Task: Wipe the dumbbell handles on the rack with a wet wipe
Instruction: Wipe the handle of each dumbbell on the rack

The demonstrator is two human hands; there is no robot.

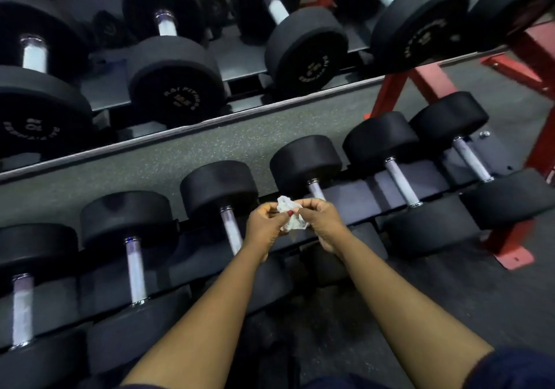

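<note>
A crumpled white wet wipe [289, 215] is pinched between the left grip [265, 226] and right grip [319, 223], both closed on it. It is held just above the lower rack [390, 184], between two dumbbell handles [231, 231]. Open floor [168, 154] is seen beyond the grips.
</note>
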